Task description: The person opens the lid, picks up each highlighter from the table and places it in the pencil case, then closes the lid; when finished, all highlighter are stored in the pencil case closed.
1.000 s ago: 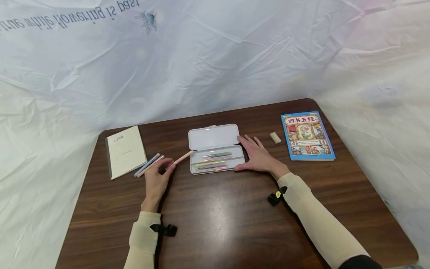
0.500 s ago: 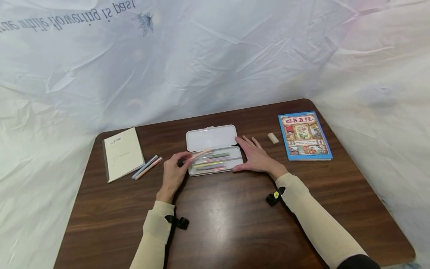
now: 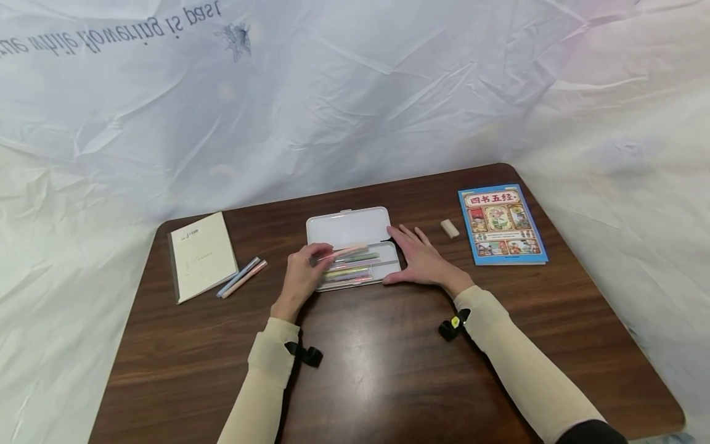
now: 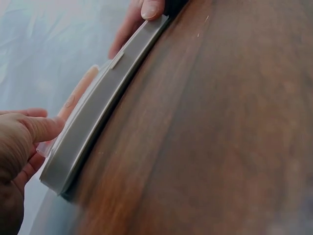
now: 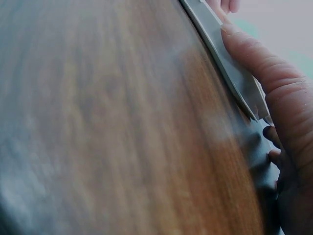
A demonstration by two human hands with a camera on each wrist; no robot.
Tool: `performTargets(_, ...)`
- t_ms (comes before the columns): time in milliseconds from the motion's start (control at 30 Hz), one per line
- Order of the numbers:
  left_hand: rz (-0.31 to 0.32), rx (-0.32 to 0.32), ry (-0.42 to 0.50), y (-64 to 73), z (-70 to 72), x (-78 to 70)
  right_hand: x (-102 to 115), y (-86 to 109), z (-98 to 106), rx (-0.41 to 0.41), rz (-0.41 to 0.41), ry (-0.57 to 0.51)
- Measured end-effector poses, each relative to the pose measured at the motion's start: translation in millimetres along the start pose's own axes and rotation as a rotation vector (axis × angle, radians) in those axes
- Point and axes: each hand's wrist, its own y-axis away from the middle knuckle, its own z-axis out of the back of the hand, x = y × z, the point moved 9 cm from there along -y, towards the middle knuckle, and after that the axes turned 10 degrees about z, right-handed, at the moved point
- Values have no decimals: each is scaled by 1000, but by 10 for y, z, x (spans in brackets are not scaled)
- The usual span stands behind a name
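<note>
An open white pencil case (image 3: 392,272) lies on the table with its lid (image 3: 348,227) tipped back. Several coloured pens (image 3: 355,271) lie in its tray. My left hand (image 3: 299,274) pinches a pink pen (image 3: 350,250) between thumb and fingers, slanting over the back of the tray. In the left wrist view this pen (image 4: 77,93) shows above the case's front wall (image 4: 83,139), near the left end. With fingers spread, my right hand (image 3: 424,259) rests against the case's right end. Its thumb (image 5: 254,58) lies along the front rim in the right wrist view.
Left of the case lie a blue pen (image 3: 238,276) and a second pink pen (image 3: 244,279), beside a cream notebook (image 3: 204,256). An eraser (image 3: 450,229) and a blue-edged picture book (image 3: 501,225) lie to the right. A pale curtain (image 3: 355,111) hangs behind the table.
My left hand has moved right with the pink pen, from beside the two loose pens to over the case's tray. My right hand has stayed at the case's right end.
</note>
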Motion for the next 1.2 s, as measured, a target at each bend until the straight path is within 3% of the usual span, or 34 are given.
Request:
performTargets(200,-18,28,-37,-51,-67,-31,-11,-6,-12,2,2,4)
performTargets(500,4,68,-78,-100,-170,-55,-7,0,3,0,2,-5)
performTargets(967,24,91,-90,-98,-189,-78,-7,-7,-4,7,-9,3)
performTargets(1200,11,61,-64,-73,-129,-53,0,-14,-3,8,-9,3)
